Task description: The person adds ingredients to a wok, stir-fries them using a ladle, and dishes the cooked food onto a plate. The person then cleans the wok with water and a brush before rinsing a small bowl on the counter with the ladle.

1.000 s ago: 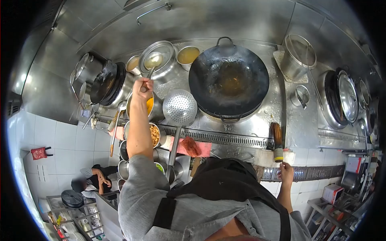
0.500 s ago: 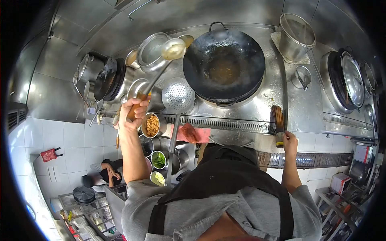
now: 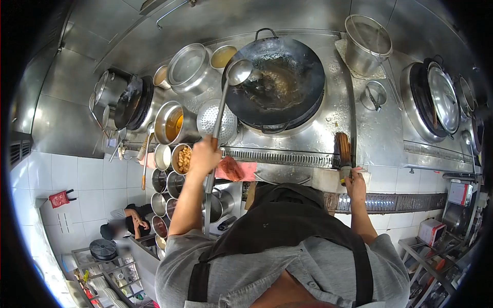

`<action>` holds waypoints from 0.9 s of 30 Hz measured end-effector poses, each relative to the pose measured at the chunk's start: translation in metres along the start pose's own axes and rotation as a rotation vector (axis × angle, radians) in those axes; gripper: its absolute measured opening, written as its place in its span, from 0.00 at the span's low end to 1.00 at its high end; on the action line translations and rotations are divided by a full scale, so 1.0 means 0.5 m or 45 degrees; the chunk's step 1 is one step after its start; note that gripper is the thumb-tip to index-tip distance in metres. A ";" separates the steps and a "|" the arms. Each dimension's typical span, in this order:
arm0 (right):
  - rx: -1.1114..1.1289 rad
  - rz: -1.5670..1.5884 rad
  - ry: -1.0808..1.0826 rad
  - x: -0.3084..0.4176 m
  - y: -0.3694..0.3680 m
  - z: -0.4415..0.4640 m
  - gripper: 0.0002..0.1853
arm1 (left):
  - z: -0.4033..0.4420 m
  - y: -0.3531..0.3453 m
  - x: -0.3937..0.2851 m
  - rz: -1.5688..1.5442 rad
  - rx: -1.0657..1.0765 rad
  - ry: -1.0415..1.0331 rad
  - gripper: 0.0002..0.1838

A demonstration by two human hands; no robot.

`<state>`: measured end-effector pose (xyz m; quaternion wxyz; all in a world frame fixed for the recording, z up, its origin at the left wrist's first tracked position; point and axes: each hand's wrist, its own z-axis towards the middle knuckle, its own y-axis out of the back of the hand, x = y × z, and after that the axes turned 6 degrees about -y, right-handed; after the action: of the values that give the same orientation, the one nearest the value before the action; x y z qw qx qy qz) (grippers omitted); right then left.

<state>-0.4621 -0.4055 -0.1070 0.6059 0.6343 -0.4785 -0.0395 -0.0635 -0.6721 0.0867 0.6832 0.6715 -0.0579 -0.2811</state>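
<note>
My left hand (image 3: 204, 158) is closed around the wooden-ended handle of a long metal ladle (image 3: 240, 72). The ladle's bowl is tilted over the left rim of a large black wok (image 3: 309, 92), which holds a shallow brownish, steaming liquid. Under the ladle's handle lies a perforated skimmer (image 3: 207, 116); its own handle runs down past my left hand. Beyond the stove's front edge to the right, my right hand (image 3: 356, 183) grips the base of a bamboo wok brush (image 3: 343, 147), bristles pointing away from me. A red cloth (image 3: 231, 169) sits right of my left hand.
Left of the wok stand a wide pot (image 3: 181, 88), a pot of orange liquid (image 3: 158, 128), a tin of brown chunks (image 3: 175, 163) and several smaller tins. A mesh strainer (image 3: 365, 57) stands at the back right. Another person (image 3: 134, 219) is at the lower left.
My left hand has swung the ladle rightward from above the pots to the wok's rim, and its pale contents are gone. Liquid in the wok looks stirred up. The brush stays in my right hand.
</note>
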 end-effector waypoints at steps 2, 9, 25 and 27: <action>0.008 0.007 0.008 -0.002 -0.001 0.002 0.23 | -0.007 -0.060 -0.019 0.109 0.127 0.186 0.17; 0.015 0.073 0.084 -0.041 -0.016 0.019 0.22 | -0.046 -0.185 -0.134 0.240 0.273 0.003 0.39; 0.038 0.055 0.133 -0.022 -0.010 -0.021 0.35 | -0.044 -0.267 -0.297 -0.404 0.461 0.341 0.46; -0.032 -0.014 0.180 -0.006 -0.004 -0.023 0.34 | -0.055 -0.342 -0.254 -0.404 0.345 0.300 0.44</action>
<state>-0.4554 -0.3958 -0.1073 0.6458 0.6306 -0.4305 -0.0039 -0.2097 -0.5789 -0.0405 0.5362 0.7859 0.0914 -0.2942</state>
